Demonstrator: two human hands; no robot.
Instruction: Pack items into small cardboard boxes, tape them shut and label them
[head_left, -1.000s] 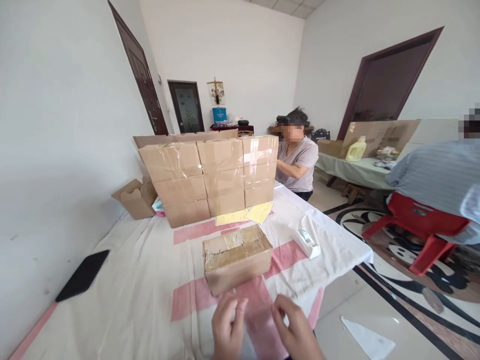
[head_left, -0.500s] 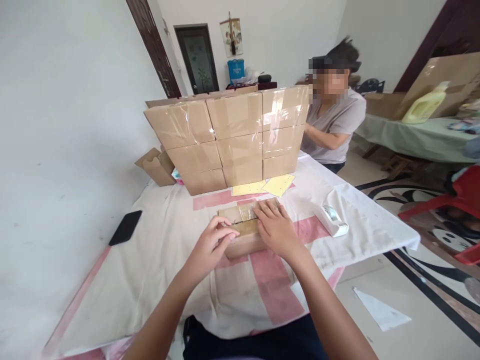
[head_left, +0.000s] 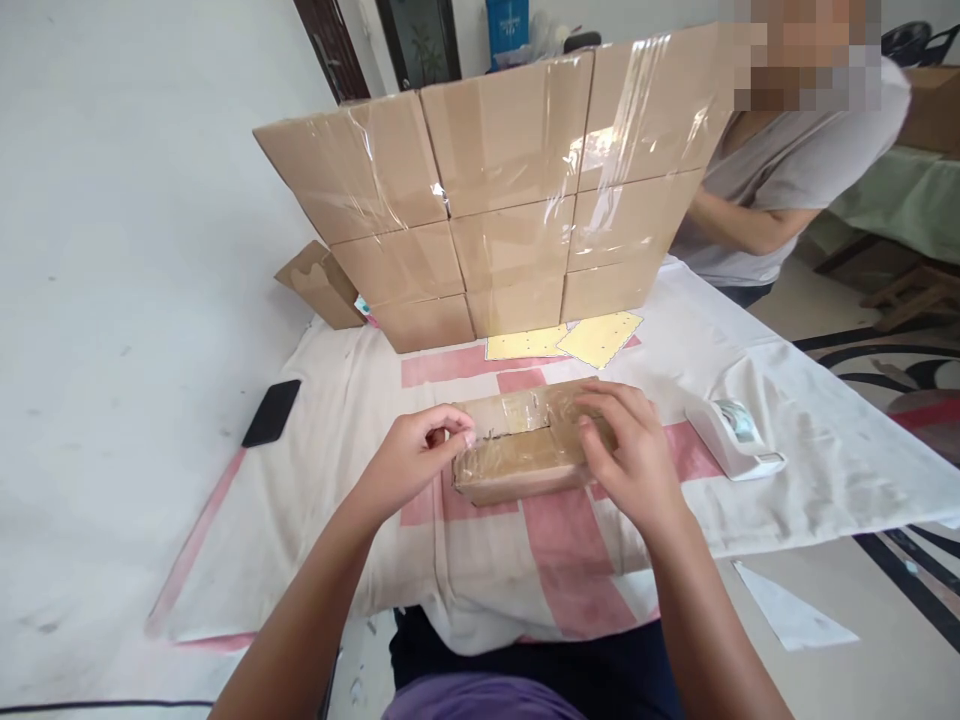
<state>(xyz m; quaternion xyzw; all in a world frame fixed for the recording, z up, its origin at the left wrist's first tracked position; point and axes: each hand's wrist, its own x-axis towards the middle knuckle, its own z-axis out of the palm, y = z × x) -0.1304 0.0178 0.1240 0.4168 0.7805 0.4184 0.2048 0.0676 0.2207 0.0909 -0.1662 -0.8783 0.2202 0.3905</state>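
Observation:
A small cardboard box (head_left: 525, 465) lies on the table before me, with shiny clear tape over its top seam. My left hand (head_left: 420, 450) is at the box's left end, thumb and fingertips pinched together; whatever may be between them is too small to make out. Over the right end, my right hand (head_left: 630, 440) has its fingers curved and apart, the fingertips at the top of the box. To the right stands a white tape dispenser (head_left: 739, 440).
A wall of taped cardboard boxes (head_left: 517, 190) rises behind two yellow sheets (head_left: 600, 338). An open carton (head_left: 322, 285) and a black phone-like slab (head_left: 271, 413) are on the left. Another person (head_left: 787, 190) is beyond the boxes at right. The tablecloth (head_left: 300, 560) is creased.
The view has tilted down and come closer. My right hand has lifted from lying flat on the box and shifted to its right end. My left hand has moved to the left end.

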